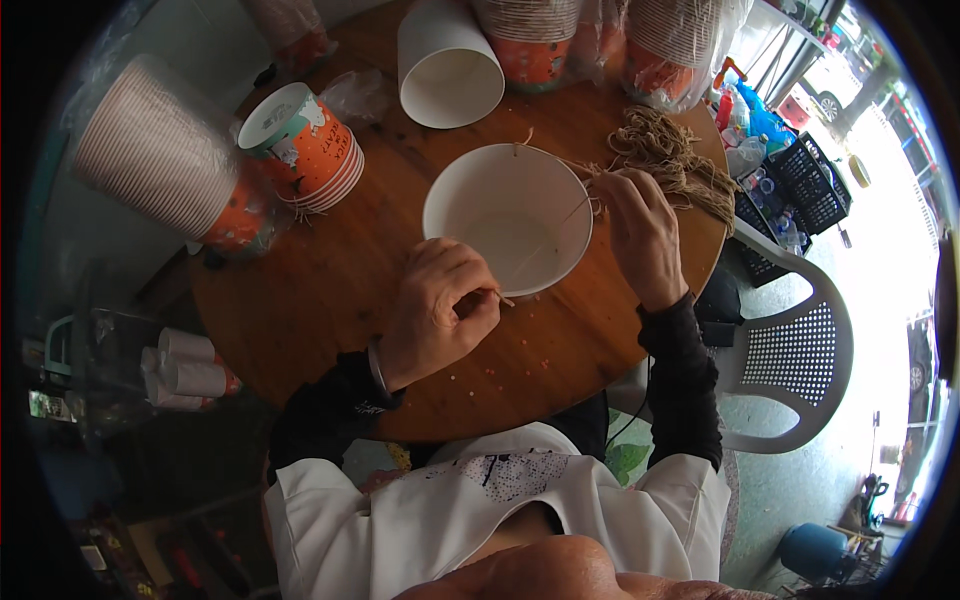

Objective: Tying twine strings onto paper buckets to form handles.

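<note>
A white paper bucket (475, 190) stands with its mouth up on the round wooden table in front of me. Tan twine (562, 159) runs from the bucket's far rim to my right hand (640, 235). That hand is closed at the right rim, fingertips pinched on the twine. A thin straight line slants inside the bucket by those fingers; whether it is a needle or twine I cannot tell. At the near rim my left hand (445, 300) is closed, thumb and forefinger pinching a short twine end (507, 300). A loose heap of twine (665, 150) lies beyond my right hand.
Another white bucket (450, 80) lies on its side at the back. Orange printed buckets (310, 150) stand inverted at the left, beside a plastic-wrapped stack (160, 150). More wrapped stacks (535, 45) line the far edge. A grey plastic chair (790, 345) and black crates (810, 175) are at the right.
</note>
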`<state>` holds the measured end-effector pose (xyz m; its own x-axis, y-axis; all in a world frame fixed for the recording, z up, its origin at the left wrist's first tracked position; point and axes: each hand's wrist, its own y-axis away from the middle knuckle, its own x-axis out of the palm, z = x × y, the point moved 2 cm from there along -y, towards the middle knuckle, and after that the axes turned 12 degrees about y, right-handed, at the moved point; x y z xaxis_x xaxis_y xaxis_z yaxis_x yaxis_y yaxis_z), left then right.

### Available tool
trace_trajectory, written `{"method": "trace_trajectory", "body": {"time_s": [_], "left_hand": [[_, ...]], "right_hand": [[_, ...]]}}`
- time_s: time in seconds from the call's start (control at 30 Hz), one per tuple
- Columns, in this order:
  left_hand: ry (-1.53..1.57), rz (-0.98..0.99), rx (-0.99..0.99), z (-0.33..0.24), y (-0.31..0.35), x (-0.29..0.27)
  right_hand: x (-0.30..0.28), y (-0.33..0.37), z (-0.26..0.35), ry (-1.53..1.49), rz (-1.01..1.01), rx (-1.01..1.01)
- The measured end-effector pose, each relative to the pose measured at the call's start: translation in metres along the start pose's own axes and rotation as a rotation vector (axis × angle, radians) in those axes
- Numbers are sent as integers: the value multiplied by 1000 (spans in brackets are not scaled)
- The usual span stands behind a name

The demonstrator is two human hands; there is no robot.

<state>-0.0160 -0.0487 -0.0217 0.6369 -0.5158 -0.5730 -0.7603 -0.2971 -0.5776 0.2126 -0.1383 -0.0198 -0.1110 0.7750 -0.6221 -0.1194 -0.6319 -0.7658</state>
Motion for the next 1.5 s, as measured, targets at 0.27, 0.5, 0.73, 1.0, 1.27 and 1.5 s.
{"method": "trace_trajectory", "body": {"time_s": [0.27, 0.5, 0.73, 1.0, 1.27, 1.5], "left_hand": [[-389, 54, 171, -12, 1, -6], [-321, 103, 196, -6, -5, -7], [-358, 3, 169, 7, 1, -23], [558, -883, -258, 156, 16, -154], [1204, -1260, -677, 282, 68, -191], [973, -932, -884, 250, 87, -115]], "right_hand": [[28, 51, 0, -310, -9, 347], [25, 88, 38, -202, 99, 76], [14, 92, 36, -173, 32, 15], [16, 95, 37, -185, 54, 54], [20, 96, 35, -206, 55, 97], [20, 106, 15, -115, 90, 108]]}}
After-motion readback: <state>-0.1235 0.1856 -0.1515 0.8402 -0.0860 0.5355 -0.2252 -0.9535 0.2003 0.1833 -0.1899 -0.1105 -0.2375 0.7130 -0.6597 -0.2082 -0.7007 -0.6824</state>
